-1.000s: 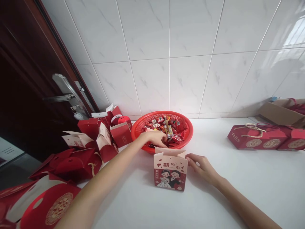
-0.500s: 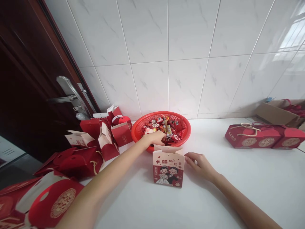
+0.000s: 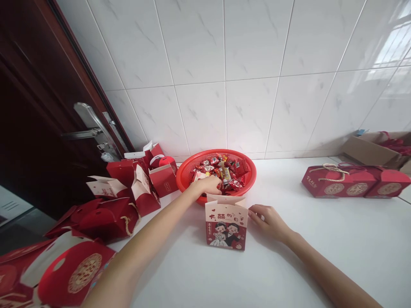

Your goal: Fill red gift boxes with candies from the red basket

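Note:
In the middle of the table an open-topped paper candy box (image 3: pixel 226 229) stands upright, red and cream, with a cartoon couple on its front. My right hand (image 3: pixel 266 219) pinches its right edge, fingers curled behind it. Behind the box is a red plastic basket (image 3: pixel 180 174) of wrapped candies (image 3: pixel 238 167), mostly red. My left hand (image 3: pixel 209 185) reaches into the basket's near left side, its fingers curled down among the candies. The fingertips are hidden, and what they hold cannot be made out.
Several red gift boxes (image 3: pixel 163 179) crowd the left side, some with rope handles. More red boxes (image 3: pixel 340 182) sit at the right, beside a cardboard carton (image 3: pixel 369 149). A tiled wall (image 3: pixel 250 115) rises behind, and a dark door (image 3: pixel 38 94) with a metal handle is at left.
The view has shifted slightly. My left hand stays in the basket with its fingers among the candies, and my right hand stays at the box's edge.

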Available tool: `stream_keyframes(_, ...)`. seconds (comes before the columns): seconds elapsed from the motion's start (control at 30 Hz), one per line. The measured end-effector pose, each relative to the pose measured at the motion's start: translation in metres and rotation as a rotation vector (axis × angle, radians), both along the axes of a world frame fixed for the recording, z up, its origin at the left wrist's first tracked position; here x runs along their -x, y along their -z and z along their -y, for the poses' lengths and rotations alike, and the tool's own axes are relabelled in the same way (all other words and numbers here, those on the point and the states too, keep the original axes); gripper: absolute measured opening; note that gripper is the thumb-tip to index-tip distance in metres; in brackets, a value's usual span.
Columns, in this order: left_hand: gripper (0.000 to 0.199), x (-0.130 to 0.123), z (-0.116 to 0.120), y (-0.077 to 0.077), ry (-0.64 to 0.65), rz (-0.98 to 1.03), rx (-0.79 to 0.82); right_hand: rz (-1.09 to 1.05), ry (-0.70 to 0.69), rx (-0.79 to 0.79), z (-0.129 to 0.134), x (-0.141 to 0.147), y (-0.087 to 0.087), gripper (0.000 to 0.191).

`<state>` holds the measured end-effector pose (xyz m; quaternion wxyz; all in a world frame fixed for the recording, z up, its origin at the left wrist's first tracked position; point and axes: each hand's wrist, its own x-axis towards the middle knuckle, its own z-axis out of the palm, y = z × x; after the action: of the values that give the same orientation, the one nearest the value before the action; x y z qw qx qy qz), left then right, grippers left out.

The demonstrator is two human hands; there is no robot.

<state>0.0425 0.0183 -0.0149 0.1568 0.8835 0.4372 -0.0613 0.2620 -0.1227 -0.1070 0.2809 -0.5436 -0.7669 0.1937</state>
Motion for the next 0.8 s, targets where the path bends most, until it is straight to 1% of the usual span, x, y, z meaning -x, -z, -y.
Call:
stream_keyframes(0.1, 0.011, 0.001, -0.0004, -0.0002, -0.013, 0.012, 0.005, 0.004, 0.001, 0.0, 0.0, 0.0004, 0.0002, 0.044)
stream_keyframes(0.23, 0.019, 0.0031, -0.0032, 0.0022, -0.02, -0.012, 0.044, 0.014, -0.007, -0.002, -0.0003, 0.0009, -0.0002, 0.042)
stream_keyframes(0.5, 0.023, 0.0057, -0.0094, 0.0077, -0.058, -0.014, 0.115, 0.026, -0.01, -0.004, 0.0003, 0.0007, -0.0005, 0.04)
stream_keyframes(0.7, 0.034, 0.006, -0.0059, 0.007, -0.043, 0.151, 0.121, 0.026, -0.012, -0.015, -0.0001, 0.0004, 0.0008, 0.04)
stream_keyframes(0.8, 0.028, 0.0082, -0.0047, 0.0037, -0.061, 0.289, 0.119, 0.021, -0.009, -0.01, 0.0001, 0.0004, 0.0001, 0.039)
